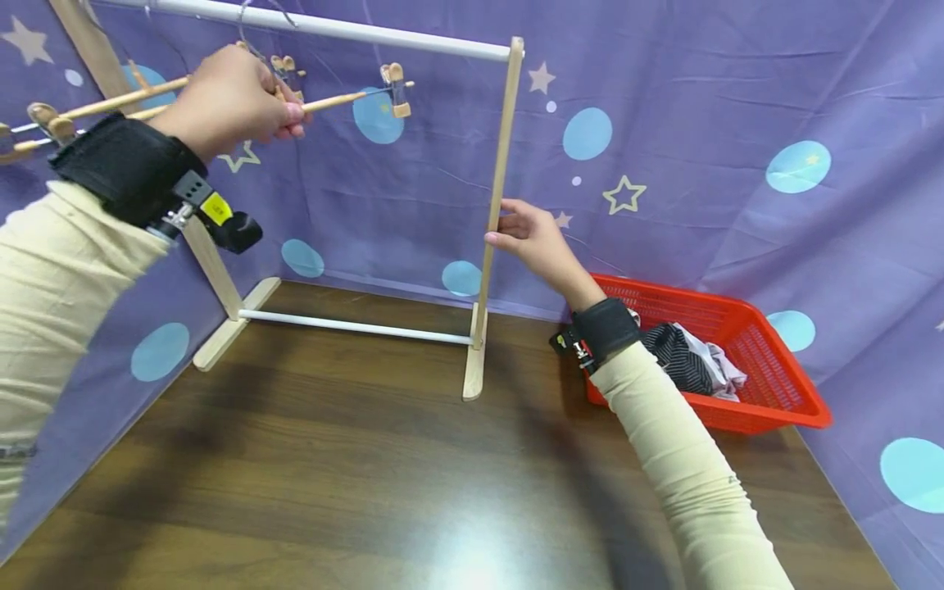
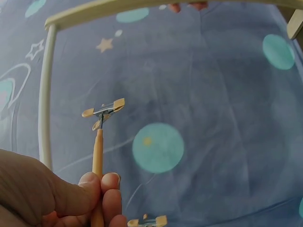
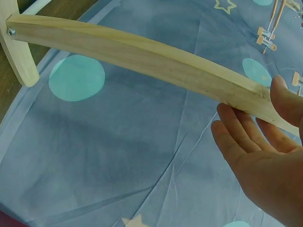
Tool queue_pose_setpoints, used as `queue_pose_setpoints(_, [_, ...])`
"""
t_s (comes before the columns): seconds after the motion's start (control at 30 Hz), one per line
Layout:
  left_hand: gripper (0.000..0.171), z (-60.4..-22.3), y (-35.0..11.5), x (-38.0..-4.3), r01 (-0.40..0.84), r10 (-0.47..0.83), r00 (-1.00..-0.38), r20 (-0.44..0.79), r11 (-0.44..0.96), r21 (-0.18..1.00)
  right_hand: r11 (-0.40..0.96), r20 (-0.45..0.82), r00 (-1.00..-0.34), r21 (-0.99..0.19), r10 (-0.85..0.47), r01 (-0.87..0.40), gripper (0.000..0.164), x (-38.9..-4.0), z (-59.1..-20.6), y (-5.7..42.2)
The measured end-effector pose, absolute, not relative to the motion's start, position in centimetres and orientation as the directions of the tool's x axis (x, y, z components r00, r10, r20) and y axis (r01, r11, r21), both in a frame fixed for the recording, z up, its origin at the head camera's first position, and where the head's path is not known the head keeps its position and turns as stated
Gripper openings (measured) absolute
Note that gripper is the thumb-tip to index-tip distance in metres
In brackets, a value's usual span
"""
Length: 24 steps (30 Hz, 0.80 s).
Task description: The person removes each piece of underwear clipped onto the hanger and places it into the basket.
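In the head view my left hand (image 1: 236, 102) pinches the wooden bar of a clip hanger (image 1: 335, 102) just under the rack's white top rail (image 1: 369, 33). The left wrist view shows thumb and fingers about the hanger's bar (image 2: 97, 156), with a metal clip (image 2: 106, 112) with wooden grips at its end. My right hand (image 1: 538, 246) holds the wooden side post (image 1: 501, 147) of the rack, thumb on one side and fingers on the other. In the right wrist view the fingertips (image 3: 227, 111) meet the post's edge (image 3: 189, 78).
More clip hangers (image 1: 111, 106) hang at the left of the rail. A red basket (image 1: 774, 352) with folded clothes (image 1: 682, 360), some striped, stands right of the rack. The rack's lower bar (image 1: 354, 326) runs just above the wooden table (image 1: 354, 475). Purple patterned cloth (image 1: 701, 164) hangs behind.
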<state>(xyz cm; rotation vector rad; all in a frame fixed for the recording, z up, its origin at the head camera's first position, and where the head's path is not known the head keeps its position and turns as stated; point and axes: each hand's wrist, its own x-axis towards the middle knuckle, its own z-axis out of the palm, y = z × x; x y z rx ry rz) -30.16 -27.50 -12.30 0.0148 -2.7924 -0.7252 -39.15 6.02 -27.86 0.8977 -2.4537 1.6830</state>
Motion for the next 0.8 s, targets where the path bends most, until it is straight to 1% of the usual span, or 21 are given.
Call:
queue_pose_setpoints(0.13, [0.027, -11.0, -27.8, -30.6, 0.048, -0.085, -0.970, 0.229, 0.852, 0.522, 0.243, 0.364, -0.836, -0.840, -0.409, -0.485, 0.045, -39.3, -28.1, 5.8])
queue_pose_setpoints(0.2, [0.028, -10.6, -27.9, -31.0, 0.041, -0.090, -0.973, 0.215, 0.841, 0.539, 0.241, 0.375, -0.839, -0.839, -0.395, -0.488, 0.043, -39.3, -28.2, 5.7])
queue_pose_setpoints(0.27, [0.033, -10.2, -28.1, -31.5, 0.026, -0.097, -0.977, 0.190, 0.830, 0.557, 0.237, 0.383, -0.840, -0.838, -0.383, -0.491, 0.041, -39.2, -28.3, 5.6])
queue_pose_setpoints(0.3, [0.032, -10.0, -28.3, -31.8, 0.015, -0.103, -0.978, 0.179, 0.827, 0.562, 0.236, 0.389, -0.840, -0.837, -0.379, -0.494, 0.040, -39.2, -28.3, 5.6])
queue_pose_setpoints(0.47, [0.019, -9.5, -29.1, -32.9, -0.029, -0.140, -0.982, 0.127, 0.776, 0.631, 0.222, 0.418, -0.831, -0.828, -0.367, -0.515, 0.038, -39.4, -28.6, 5.2])
queue_pose_setpoints(0.53, [0.023, -9.4, -29.5, -33.1, -0.037, -0.149, -0.982, 0.119, 0.761, 0.647, 0.215, 0.428, -0.829, -0.826, -0.361, -0.521, 0.036, -39.4, -28.7, 5.1])
queue_pose_setpoints(0.67, [0.039, -9.2, -30.0, -33.4, -0.083, -0.176, -0.983, 0.058, 0.700, 0.709, 0.222, 0.439, -0.828, -0.820, -0.347, -0.528, 0.033, -39.3, -28.8, 4.9])
queue_pose_setpoints(0.73, [0.041, -9.1, -30.0, -33.6, -0.111, -0.196, -0.980, 0.028, 0.664, 0.740, 0.228, 0.442, -0.830, -0.817, -0.341, -0.529, 0.032, -39.3, -28.8, 4.9])
queue_pose_setpoints(0.8, [0.040, -9.1, -30.0, -33.7, -0.124, -0.209, -0.978, 0.021, 0.655, 0.745, 0.237, 0.443, -0.830, -0.814, -0.337, -0.531, 0.031, -39.3, -28.8, 4.9])
